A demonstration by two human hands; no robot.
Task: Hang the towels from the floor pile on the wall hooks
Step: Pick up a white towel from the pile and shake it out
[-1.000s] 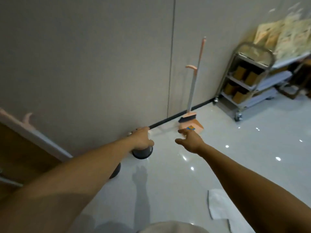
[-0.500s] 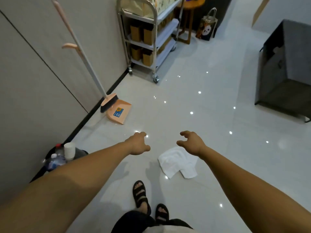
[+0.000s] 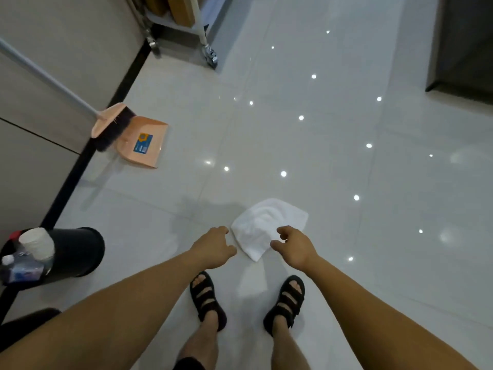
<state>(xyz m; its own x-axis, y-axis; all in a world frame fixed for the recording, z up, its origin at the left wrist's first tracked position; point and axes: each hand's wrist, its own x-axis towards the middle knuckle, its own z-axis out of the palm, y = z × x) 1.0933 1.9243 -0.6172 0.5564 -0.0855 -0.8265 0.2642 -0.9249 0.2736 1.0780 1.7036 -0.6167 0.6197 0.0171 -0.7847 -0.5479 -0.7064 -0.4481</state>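
A crumpled white towel (image 3: 266, 222) lies on the glossy tiled floor just ahead of my sandalled feet. My left hand (image 3: 214, 247) hovers by the towel's left edge, fingers loosely curled and holding nothing. My right hand (image 3: 293, 245) hangs over the towel's near right part, fingers relaxed and also holding nothing. Whether either hand touches the cloth cannot be told. No wall hooks are in view.
A pink dustpan (image 3: 145, 141) and broom (image 3: 109, 124) lean at the left wall. A black bin (image 3: 77, 252) with a paper cup and bottle stands at the lower left. A wheeled metal cart (image 3: 186, 28) is at the top, a dark cabinet (image 3: 464, 44) at the upper right.
My view has swung from the wall down to the floor. Both hands have dropped toward the white towel, which now lies right under them.
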